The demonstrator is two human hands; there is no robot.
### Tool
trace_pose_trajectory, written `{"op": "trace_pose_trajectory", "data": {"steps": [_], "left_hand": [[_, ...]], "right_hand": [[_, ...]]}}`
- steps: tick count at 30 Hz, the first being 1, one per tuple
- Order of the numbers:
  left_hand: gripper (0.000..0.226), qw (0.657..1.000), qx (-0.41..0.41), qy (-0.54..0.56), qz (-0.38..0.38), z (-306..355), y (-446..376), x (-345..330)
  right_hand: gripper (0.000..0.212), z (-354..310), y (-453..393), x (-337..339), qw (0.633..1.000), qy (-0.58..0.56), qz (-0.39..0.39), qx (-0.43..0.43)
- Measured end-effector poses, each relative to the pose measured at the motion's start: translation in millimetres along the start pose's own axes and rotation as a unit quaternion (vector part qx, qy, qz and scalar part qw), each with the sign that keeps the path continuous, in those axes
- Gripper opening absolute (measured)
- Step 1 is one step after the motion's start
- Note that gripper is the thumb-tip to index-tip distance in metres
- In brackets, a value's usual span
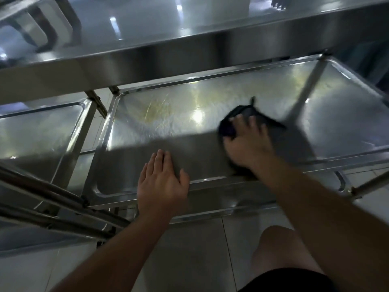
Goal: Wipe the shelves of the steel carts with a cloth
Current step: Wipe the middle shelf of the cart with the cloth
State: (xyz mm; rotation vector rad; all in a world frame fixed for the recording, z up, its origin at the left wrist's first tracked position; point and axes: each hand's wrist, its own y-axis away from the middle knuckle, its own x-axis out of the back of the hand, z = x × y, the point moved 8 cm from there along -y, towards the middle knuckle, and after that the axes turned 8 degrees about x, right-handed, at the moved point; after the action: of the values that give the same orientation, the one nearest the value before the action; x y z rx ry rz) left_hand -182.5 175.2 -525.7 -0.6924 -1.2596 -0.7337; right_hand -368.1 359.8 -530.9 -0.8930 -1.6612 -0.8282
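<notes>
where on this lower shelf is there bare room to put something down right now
The lower shelf is bare from its left rim to the dark cloth, including the yellowish smear. Also bare: right of the cloth, past the upright post. Crowded: the near edge, under the left hand and right hand.

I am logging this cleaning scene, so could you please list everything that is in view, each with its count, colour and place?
steel cart shelf: one, silver with a yellowish smear, centre, under both hands
neighbouring cart shelf: one, silver, left
upper shelf: one, silver, across the top
cart handle bars: silver, lower left
cloth: one, black, on the centre shelf, right of middle
floor tiles: pale, below the carts
left hand: one, flat on the shelf's near edge
right hand: one, fingers spread, pressing on the cloth
knee: one, bare, lower right, dark shorts beneath it
</notes>
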Motion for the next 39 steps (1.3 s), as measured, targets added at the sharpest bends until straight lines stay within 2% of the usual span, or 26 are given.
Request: {"op": "trace_pose_trajectory", "data": {"steps": [3,7,10,12,15,18,22,26,29,31,35,39], "left_hand": [[0.078,1.000,-0.002,-0.003,-0.001,1,0,0],[0.076,1.000,0.001,0.001,-0.009,-4,-1,-1],[0.073,1.000,-0.006,-0.001,-0.012,-4,-4,-2],[0.074,1.000,-0.006,-0.009,-0.027,-2,-5,-3],[0.081,0.996,-0.022,-0.070,-0.059,7,-10,-4],[0.085,0.987,-0.031,-0.130,-0.088,16,-14,0],[0.081,0.980,-0.082,-0.141,-0.114,41,-14,0],[0.065,0.986,-0.144,-0.027,-0.079,102,-2,-3],[0.067,0.975,-0.213,0.018,-0.061,157,11,-14],[0.070,0.970,-0.230,0.037,-0.061,180,12,-21],[0.071,0.969,-0.234,0.028,-0.074,186,8,-36],[0.080,0.970,-0.237,0.001,-0.057,187,12,-38]], "right_hand": [[0.072,-74,20,-26,0.988,0.006,-0.034,0.149],[0.067,-71,27,-23,0.978,0.003,-0.043,0.203],[0.064,-20,30,-8,0.984,0.010,-0.025,0.176],[0.064,32,33,4,0.991,0.031,-0.013,0.126],[0.065,114,40,21,0.999,0.032,-0.004,0.030],[0.067,163,41,26,0.998,0.044,-0.024,-0.024],[0.073,173,39,28,0.999,0.032,-0.017,-0.033],[0.071,170,41,27,0.999,0.028,0.002,-0.028],[0.071,166,39,27,0.999,0.032,0.002,-0.018],[0.074,170,39,26,0.999,0.037,0.001,-0.019],[0.081,225,43,40,0.996,0.023,0.005,-0.088],[0.090,291,49,54,0.991,0.029,-0.025,-0.126]]}}
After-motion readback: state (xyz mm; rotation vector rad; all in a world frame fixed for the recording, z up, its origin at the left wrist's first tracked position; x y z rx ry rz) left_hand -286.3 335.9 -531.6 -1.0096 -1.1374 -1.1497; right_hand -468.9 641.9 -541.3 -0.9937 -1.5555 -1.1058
